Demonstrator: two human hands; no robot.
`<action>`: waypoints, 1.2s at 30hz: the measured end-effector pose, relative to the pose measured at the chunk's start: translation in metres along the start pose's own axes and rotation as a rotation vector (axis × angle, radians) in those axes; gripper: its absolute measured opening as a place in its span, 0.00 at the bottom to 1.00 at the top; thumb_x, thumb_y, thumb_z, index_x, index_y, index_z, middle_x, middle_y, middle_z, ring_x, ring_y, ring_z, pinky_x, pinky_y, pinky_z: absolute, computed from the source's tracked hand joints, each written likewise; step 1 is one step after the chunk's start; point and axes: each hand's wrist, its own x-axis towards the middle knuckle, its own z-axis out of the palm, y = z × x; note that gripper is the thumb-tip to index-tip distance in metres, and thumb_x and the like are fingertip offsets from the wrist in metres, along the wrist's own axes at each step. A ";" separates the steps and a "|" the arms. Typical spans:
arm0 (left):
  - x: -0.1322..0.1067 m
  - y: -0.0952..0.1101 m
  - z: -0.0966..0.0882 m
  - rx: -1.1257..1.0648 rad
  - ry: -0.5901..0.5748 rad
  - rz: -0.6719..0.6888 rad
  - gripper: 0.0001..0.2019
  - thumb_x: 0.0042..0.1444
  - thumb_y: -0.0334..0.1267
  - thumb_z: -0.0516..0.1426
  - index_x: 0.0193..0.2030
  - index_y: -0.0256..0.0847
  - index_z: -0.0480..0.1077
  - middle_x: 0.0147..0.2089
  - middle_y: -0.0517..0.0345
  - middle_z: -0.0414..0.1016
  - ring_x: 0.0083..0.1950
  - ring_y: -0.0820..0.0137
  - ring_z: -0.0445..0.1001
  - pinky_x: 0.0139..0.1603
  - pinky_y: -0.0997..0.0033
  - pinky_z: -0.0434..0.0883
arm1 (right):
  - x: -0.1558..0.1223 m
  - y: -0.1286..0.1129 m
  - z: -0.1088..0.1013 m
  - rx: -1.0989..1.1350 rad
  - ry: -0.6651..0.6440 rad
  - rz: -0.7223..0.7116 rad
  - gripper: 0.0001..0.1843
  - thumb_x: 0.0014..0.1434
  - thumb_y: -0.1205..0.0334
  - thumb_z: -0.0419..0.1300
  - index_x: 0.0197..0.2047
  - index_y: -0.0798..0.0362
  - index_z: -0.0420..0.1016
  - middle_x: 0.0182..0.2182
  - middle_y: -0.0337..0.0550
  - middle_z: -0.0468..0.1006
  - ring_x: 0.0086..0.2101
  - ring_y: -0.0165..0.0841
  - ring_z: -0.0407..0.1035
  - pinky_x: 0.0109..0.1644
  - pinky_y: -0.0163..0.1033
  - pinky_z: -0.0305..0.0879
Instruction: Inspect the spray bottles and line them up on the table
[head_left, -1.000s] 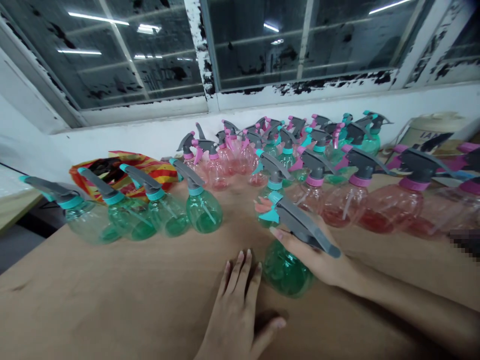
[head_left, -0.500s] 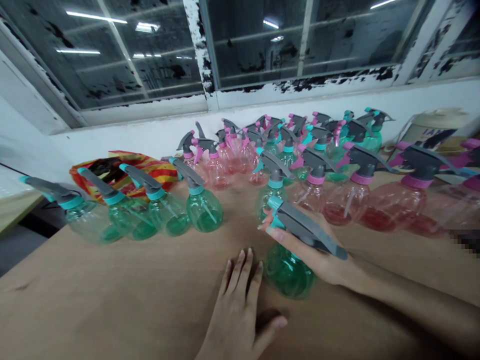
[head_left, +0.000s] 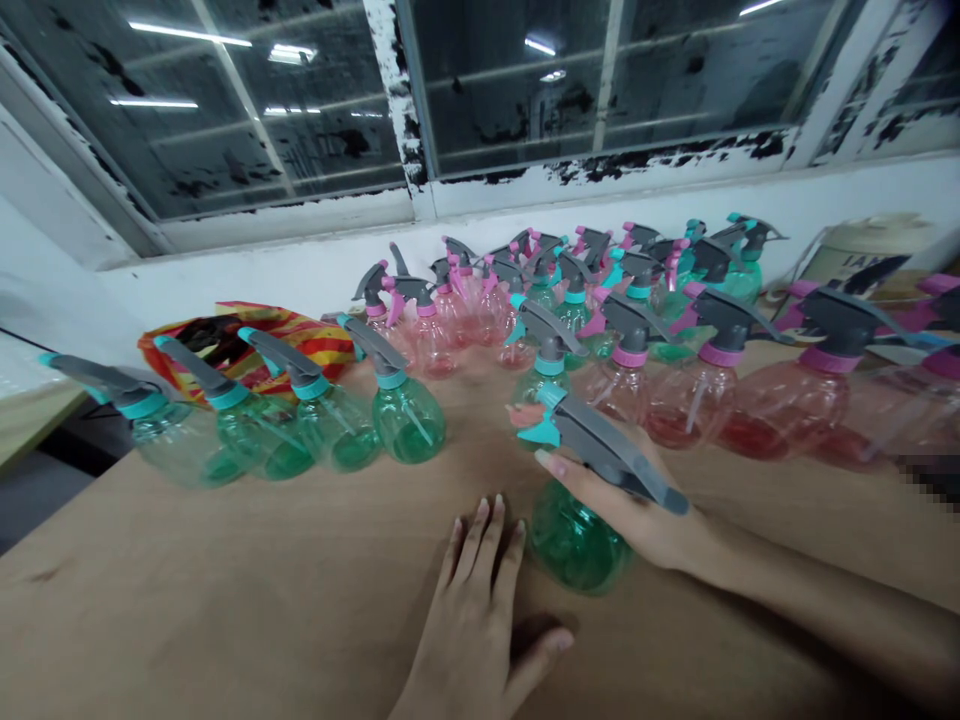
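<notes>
My right hand (head_left: 637, 510) is wrapped round the neck of a green spray bottle (head_left: 577, 540), just under its grey and turquoise trigger head. The bottle stands close to upright at the middle of the table (head_left: 247, 590), green liquid inside. To its left, my left hand (head_left: 480, 600) lies flat on the wood with fingers stretched out, holding nothing. Just beyond the held bottle stands another green spray bottle (head_left: 551, 350), partly covered by my right hand's fingers.
A row of several green spray bottles (head_left: 409, 420) stands at the left. Pink spray bottles (head_left: 686, 400) line the right, with more of both colours crowded behind. A red and yellow bag (head_left: 322, 345) lies at the back left, a pale tub (head_left: 862, 250) at the back right. Windows (head_left: 600, 90) rise behind.
The trigger head under my right hand has shifted very slightly, its turquoise trigger showing a little more. My left hand and the other bottles stay where they were.
</notes>
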 end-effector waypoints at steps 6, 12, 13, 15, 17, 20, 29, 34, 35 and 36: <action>0.001 0.001 -0.001 -0.005 -0.004 0.003 0.37 0.62 0.57 0.54 0.67 0.29 0.55 0.69 0.34 0.55 0.68 0.47 0.57 0.60 0.45 0.66 | -0.001 0.002 0.001 -0.039 0.015 -0.005 0.15 0.60 0.60 0.58 0.51 0.44 0.73 0.26 0.37 0.75 0.27 0.35 0.72 0.36 0.40 0.72; 0.001 0.000 -0.001 -0.012 0.006 0.005 0.37 0.62 0.56 0.55 0.67 0.29 0.55 0.69 0.35 0.55 0.69 0.48 0.56 0.61 0.46 0.65 | -0.001 0.000 0.001 -0.009 0.052 -0.001 0.19 0.56 0.67 0.58 0.51 0.44 0.72 0.33 0.39 0.76 0.29 0.34 0.70 0.39 0.42 0.71; 0.001 0.000 -0.001 -0.014 0.008 0.008 0.37 0.62 0.56 0.55 0.67 0.28 0.55 0.70 0.35 0.54 0.69 0.47 0.56 0.61 0.45 0.64 | -0.001 0.000 0.001 -0.015 0.049 -0.008 0.20 0.55 0.68 0.58 0.50 0.43 0.73 0.34 0.39 0.76 0.30 0.35 0.70 0.40 0.42 0.71; 0.000 0.000 -0.002 -0.018 0.015 0.015 0.37 0.61 0.56 0.56 0.67 0.28 0.56 0.70 0.34 0.54 0.68 0.47 0.57 0.62 0.46 0.64 | -0.001 0.000 0.001 -0.015 0.039 -0.013 0.20 0.54 0.69 0.57 0.49 0.43 0.73 0.36 0.39 0.76 0.32 0.35 0.70 0.42 0.42 0.70; 0.000 0.000 -0.002 -0.027 0.013 0.007 0.38 0.61 0.56 0.56 0.68 0.29 0.55 0.70 0.35 0.53 0.69 0.48 0.56 0.62 0.46 0.63 | 0.000 0.000 0.000 -0.003 0.029 -0.016 0.20 0.54 0.69 0.57 0.49 0.42 0.74 0.37 0.39 0.77 0.31 0.34 0.70 0.43 0.43 0.70; -0.001 0.000 -0.001 -0.034 0.011 -0.006 0.38 0.61 0.56 0.56 0.69 0.30 0.52 0.70 0.37 0.53 0.69 0.48 0.55 0.62 0.46 0.64 | 0.001 -0.001 0.000 -0.001 0.005 -0.027 0.15 0.57 0.67 0.57 0.46 0.43 0.75 0.38 0.39 0.78 0.35 0.35 0.73 0.46 0.44 0.70; -0.001 0.000 0.000 -0.007 0.025 0.008 0.37 0.62 0.54 0.56 0.68 0.28 0.54 0.69 0.34 0.54 0.69 0.47 0.55 0.60 0.44 0.66 | -0.001 -0.002 0.001 -0.048 0.036 -0.022 0.08 0.62 0.55 0.59 0.34 0.50 0.73 0.31 0.38 0.77 0.32 0.31 0.72 0.33 0.37 0.67; -0.001 0.000 -0.001 -0.024 0.026 -0.005 0.38 0.62 0.54 0.55 0.70 0.31 0.51 0.70 0.36 0.55 0.69 0.47 0.55 0.60 0.45 0.65 | -0.001 -0.002 0.000 -0.042 0.030 -0.027 0.08 0.61 0.53 0.60 0.36 0.48 0.73 0.29 0.37 0.76 0.30 0.31 0.71 0.33 0.37 0.68; -0.001 0.000 -0.001 -0.025 0.024 -0.009 0.38 0.62 0.55 0.55 0.70 0.32 0.51 0.70 0.36 0.55 0.69 0.47 0.56 0.61 0.45 0.65 | -0.001 -0.002 0.000 -0.023 0.029 -0.017 0.08 0.61 0.53 0.60 0.38 0.48 0.74 0.32 0.38 0.77 0.31 0.32 0.72 0.36 0.39 0.69; -0.001 0.000 -0.001 -0.023 0.020 -0.012 0.38 0.62 0.55 0.55 0.70 0.32 0.50 0.70 0.36 0.55 0.69 0.47 0.56 0.61 0.45 0.65 | -0.001 -0.002 0.001 -0.004 0.029 -0.001 0.09 0.60 0.53 0.61 0.41 0.47 0.75 0.35 0.39 0.79 0.33 0.33 0.73 0.38 0.40 0.70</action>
